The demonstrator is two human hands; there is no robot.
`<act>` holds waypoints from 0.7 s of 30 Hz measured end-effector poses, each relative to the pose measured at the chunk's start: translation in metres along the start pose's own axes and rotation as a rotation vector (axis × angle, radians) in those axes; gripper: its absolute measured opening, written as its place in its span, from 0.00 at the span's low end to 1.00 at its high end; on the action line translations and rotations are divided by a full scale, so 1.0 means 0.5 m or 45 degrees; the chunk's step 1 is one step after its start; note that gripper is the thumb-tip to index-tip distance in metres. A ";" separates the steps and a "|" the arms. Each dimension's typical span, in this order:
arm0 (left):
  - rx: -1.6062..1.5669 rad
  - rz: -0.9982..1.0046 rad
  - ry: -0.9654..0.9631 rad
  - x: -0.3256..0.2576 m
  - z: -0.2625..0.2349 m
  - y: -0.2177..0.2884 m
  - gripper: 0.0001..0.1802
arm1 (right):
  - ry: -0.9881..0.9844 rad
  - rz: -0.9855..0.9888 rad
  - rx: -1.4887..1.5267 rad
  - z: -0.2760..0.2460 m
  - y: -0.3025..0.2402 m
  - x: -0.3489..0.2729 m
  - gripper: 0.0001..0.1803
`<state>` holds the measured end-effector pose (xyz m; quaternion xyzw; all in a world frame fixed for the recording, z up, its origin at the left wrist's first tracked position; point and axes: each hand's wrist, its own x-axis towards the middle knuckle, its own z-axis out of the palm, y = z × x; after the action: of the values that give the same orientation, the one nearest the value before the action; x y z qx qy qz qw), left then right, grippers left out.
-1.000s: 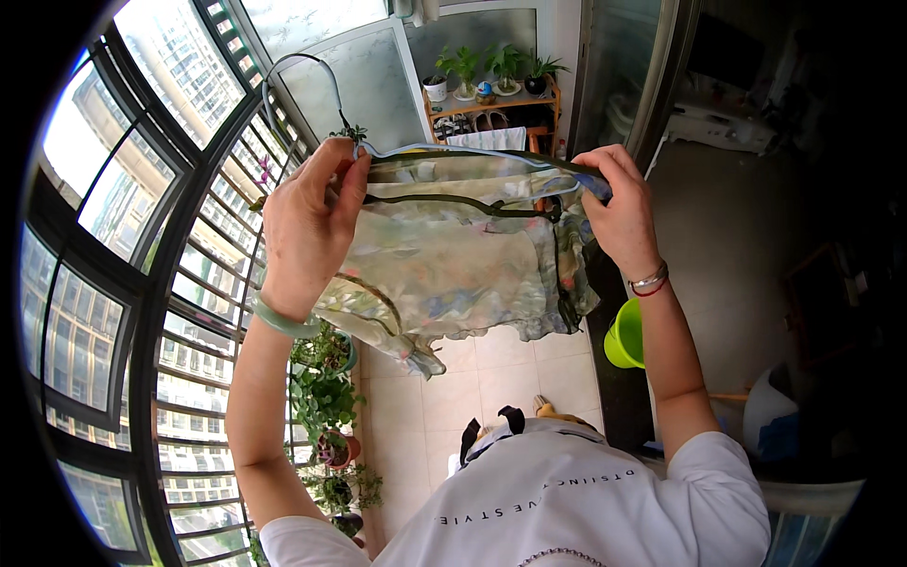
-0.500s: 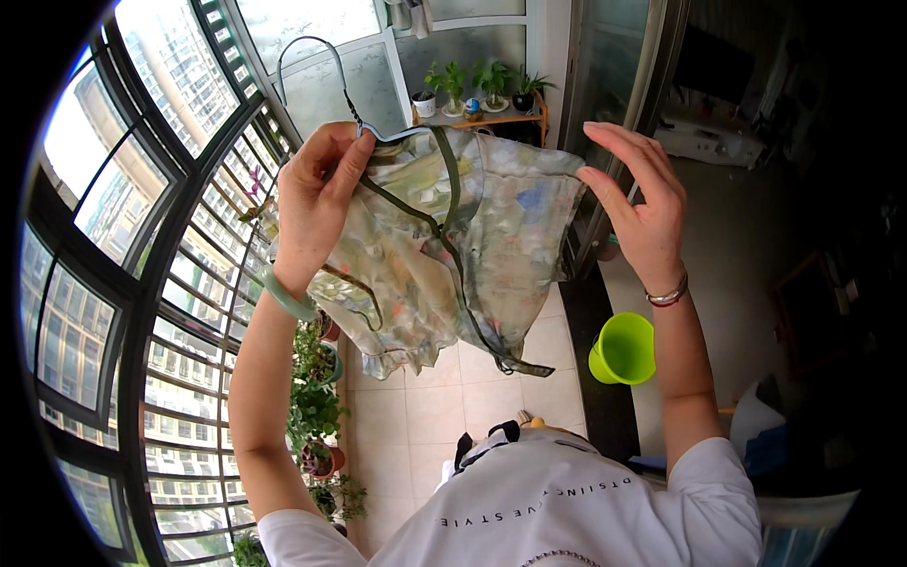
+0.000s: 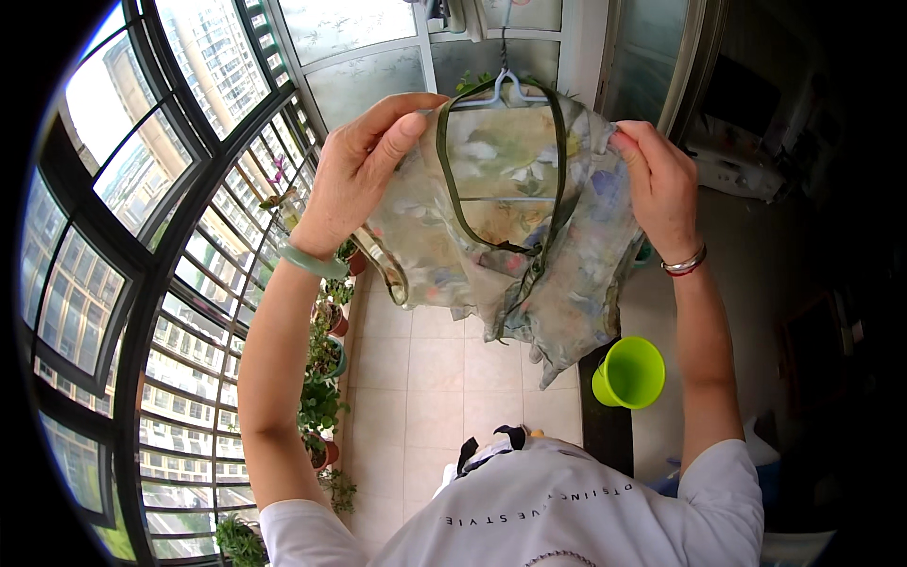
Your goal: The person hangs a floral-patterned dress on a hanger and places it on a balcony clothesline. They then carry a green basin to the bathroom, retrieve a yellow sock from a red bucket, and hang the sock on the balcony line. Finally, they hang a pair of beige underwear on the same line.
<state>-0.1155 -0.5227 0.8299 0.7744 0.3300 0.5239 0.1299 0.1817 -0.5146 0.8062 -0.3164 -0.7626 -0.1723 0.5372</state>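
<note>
Above the tiled balcony floor (image 3: 444, 378), I see both hands raised. The left hand (image 3: 354, 180) and right hand (image 3: 661, 184) each pinch the thin floral green-trimmed garment (image 3: 510, 217), draped on a pale wire hanger (image 3: 505, 90)

White short-sleeved T-shirt (image 3: 567, 510) with dark print, pale green bangle (image 3: 312, 264) on left wrist, silver-and-red bracelet (image 3: 684, 266) on right

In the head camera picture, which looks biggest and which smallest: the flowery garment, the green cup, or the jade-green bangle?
As they look here:
1. Flowery garment, by far the largest, though nearest the camera.
2. Green cup.
3. Green bangle on the left wrist; only part shows, so its true size is unsure.
</note>
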 end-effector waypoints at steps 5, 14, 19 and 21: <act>0.012 -0.107 0.164 -0.048 -0.064 -0.089 0.15 | 0.021 0.094 0.047 -0.037 0.037 0.008 0.04; 0.638 -0.207 -0.101 0.041 -0.065 -0.087 0.17 | -0.232 0.155 0.184 -0.071 0.060 0.011 0.05; 0.360 -0.357 -0.156 0.046 -0.027 -0.047 0.20 | -0.130 0.257 0.142 -0.061 0.068 0.000 0.05; 0.308 -0.382 -0.184 0.036 -0.008 -0.027 0.19 | -0.112 0.305 0.135 -0.065 0.070 0.004 0.06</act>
<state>-0.1199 -0.5014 0.8374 0.7620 0.4922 0.3983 0.1358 0.2278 -0.5076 0.8170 -0.3837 -0.7502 -0.0523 0.5360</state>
